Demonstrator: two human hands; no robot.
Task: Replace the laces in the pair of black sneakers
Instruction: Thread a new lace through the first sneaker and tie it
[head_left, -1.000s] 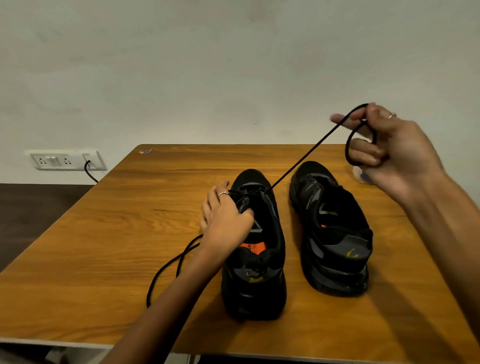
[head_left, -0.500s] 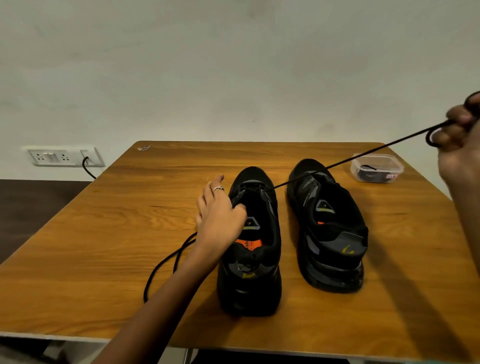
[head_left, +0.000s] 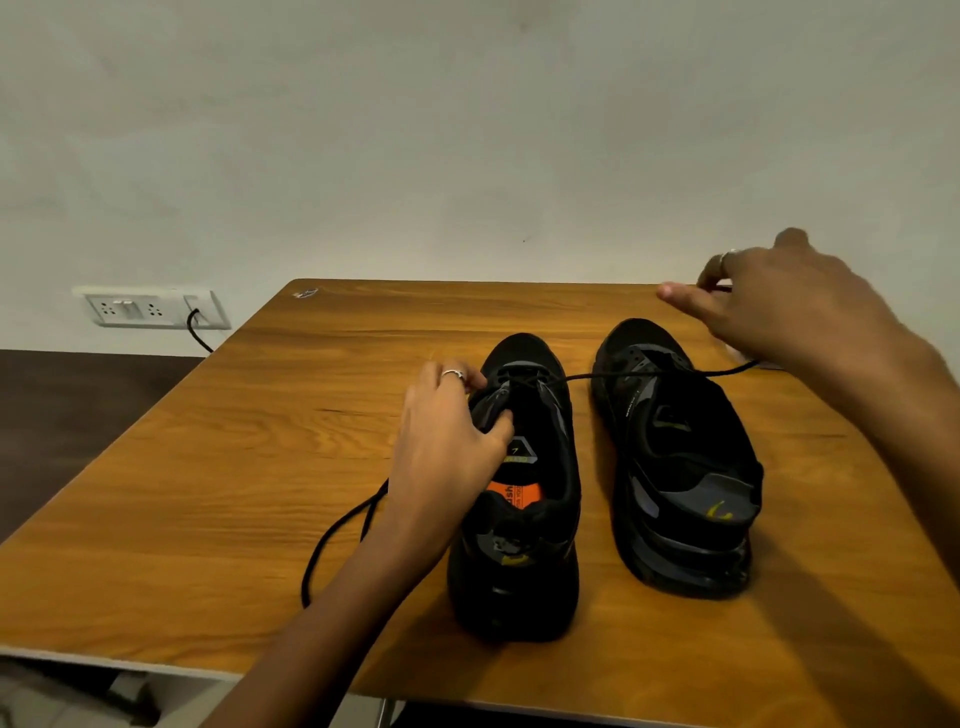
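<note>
Head cam: left hand (head_left: 447, 441) grips the left shoe (head_left: 519, 483); right hand (head_left: 779, 306), can't tell its grip. The lace (head_left: 623, 373) lies across the other shoe (head_left: 675, 457) and could snag there.

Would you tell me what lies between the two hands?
In the head view, the black lace runs from the left sneaker across the right sneaker.

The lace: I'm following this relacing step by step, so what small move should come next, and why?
Probably bring the right hand back to take up the lace and thread it through the left sneaker's next eyelet. The lace runs from that sneaker's front eyelets across the right sneaker, while the left hand steadies the tongue and upper eyelets look unthreaded.
</note>
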